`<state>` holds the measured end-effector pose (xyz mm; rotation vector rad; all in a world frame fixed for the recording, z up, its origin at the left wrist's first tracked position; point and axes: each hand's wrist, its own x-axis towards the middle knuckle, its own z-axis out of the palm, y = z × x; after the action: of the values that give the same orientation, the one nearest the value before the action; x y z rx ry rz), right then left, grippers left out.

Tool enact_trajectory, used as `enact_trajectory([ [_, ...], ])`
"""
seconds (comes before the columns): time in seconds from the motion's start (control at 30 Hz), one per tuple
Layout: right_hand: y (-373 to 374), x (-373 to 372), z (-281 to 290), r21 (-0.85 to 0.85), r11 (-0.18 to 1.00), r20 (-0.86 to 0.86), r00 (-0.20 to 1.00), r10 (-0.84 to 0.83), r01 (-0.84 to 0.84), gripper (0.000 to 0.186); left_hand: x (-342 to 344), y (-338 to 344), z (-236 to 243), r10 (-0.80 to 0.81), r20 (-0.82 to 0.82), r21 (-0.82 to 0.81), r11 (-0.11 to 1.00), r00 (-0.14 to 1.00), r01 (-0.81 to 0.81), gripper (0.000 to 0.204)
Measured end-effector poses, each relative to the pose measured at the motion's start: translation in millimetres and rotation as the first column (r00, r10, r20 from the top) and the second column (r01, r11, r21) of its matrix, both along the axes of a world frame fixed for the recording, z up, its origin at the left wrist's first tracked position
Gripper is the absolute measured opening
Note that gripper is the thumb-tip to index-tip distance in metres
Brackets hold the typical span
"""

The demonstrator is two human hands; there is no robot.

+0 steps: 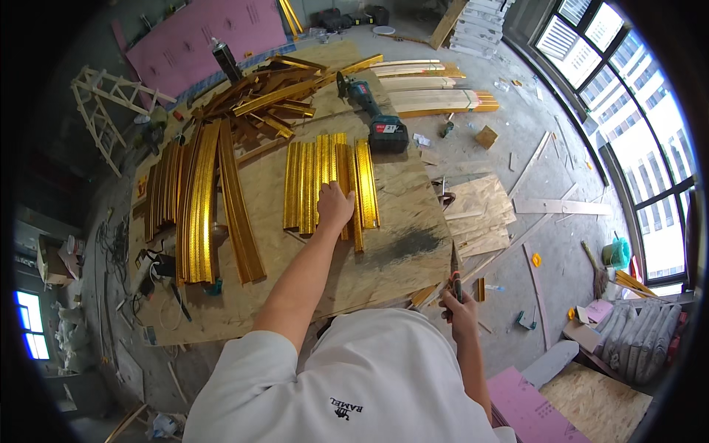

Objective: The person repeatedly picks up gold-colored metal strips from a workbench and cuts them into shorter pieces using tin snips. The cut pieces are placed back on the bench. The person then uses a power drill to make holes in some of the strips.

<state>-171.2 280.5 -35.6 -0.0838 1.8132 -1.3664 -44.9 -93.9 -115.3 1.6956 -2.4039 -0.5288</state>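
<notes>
Resting on a row of short gold trim strips [314, 173], the left hand [337, 205] has its fingers bent and close together; can't tell if they're actually pinching a strip or just lying on top. The right hand [462, 310] is wrapped around a slim hand tool [456, 286] with a red-and-black grip, pointed end up, just off the near right corner of the table [295, 303], which is basically a wood-board top. Those short strips sit side by side around the middle of it, a bit toward the right edge, and at least 1 sticks out further toward the near edge than its neighbors. There's a dark smudge [406, 247] between them and that near right corner.

Further out, a teal cordless power tool [373, 118] with a black battery lies by the right edge, past the strips. Longer gold strips [198, 214] run along the left part, and a messy heap of trim [277, 96] covers the far end, beside a black canister [225, 59].
</notes>
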Motion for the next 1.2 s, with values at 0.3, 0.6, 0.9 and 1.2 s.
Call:
enact_trajectory([
  [0.3, 13, -13, 5, -0.007, 0.999, 0.016, 0.999, 0.037, -0.037, 0.019, -20, 2, 26, -0.018, 0.0, 0.194, 0.981, 1.0, 0.018, 0.036],
  [0.6, 18, -29, -9, -0.052, 0.998, 0.016, 0.999, 0.047, -0.046, 0.021, 67, 41, 59, 0.275, -0.702, 0.419, 0.906, 0.657, 0.068, 0.034],
  [0.9, 3, -27, 2, -0.051, 0.98, -0.028, 0.981, 0.191, -0.193, 0.024, 67, 88, 119, 0.211, -0.95, 0.243, 0.962, 0.229, 0.122, 0.034],
  [1.2, 0, -22, 4, -0.048, 0.977, -0.001, 0.978, 0.208, -0.208, 0.021, 80, 86, 193, -0.054, -0.983, -0.064, 0.997, 0.175, -0.05, 0.045],
])
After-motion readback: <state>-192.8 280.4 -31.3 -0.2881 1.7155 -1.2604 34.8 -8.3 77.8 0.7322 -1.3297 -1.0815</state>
